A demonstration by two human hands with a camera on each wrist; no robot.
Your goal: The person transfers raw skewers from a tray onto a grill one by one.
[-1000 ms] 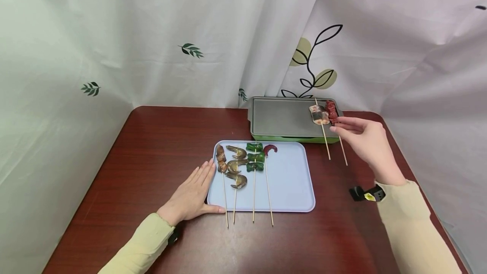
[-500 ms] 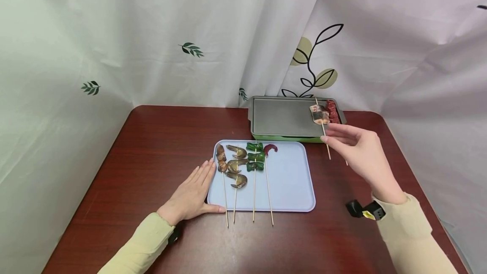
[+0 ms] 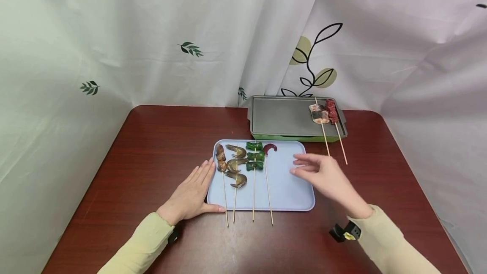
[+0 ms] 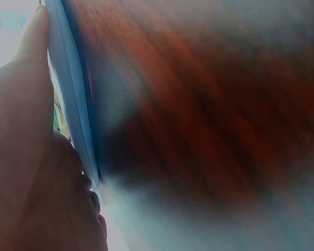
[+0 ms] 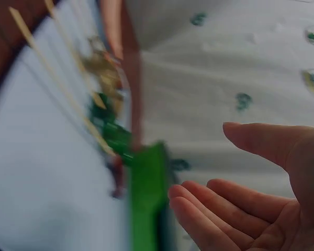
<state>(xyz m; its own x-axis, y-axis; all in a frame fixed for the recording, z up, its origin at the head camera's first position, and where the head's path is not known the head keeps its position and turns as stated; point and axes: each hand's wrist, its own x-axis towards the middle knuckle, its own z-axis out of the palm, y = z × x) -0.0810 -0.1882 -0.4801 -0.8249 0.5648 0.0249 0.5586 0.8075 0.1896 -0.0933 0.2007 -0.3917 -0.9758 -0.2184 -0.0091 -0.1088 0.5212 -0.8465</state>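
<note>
The right hand [image 3: 319, 174] holds nothing; its thumb stands apart from the loosely bent fingers, leaving a moderate gap, and it hovers over the right part of the blue tray [image 3: 291, 191]. The left hand [image 3: 190, 193] lies with straight fingers along the tray's left edge and its thumb by the front left corner; if it pushed unevenly, the tray could probably skid or turn on the tabletop [image 3: 171, 138]. On the tray, from its right-hand bare area toward its left edge, lie the red curl skewer [image 3: 266, 150], the pepper skewer [image 3: 255, 156], the shrimp skewer [image 3: 236, 166] and the brown meat skewer [image 3: 221, 157], all with sticks jutting past the tray's front edge. Those bare ends look easy to knock, and a sleeve or the right wrist camera [image 3: 344, 231] passing low over the tray's front could swing one round. The red curl and the peppers lie close together, so a careless pinch could catch or roll the neighbour too. Behind the tray and to its right stands the grill [image 3: 283, 115], bearing the fish skewer [image 3: 319, 114] and, farther right, the red meat skewer [image 3: 331, 111]. Their sticks hang over the grill's front, the fish one ending close behind the right hand; whether they touch cannot be told, but a backward bump might lever the fish askew.
</note>
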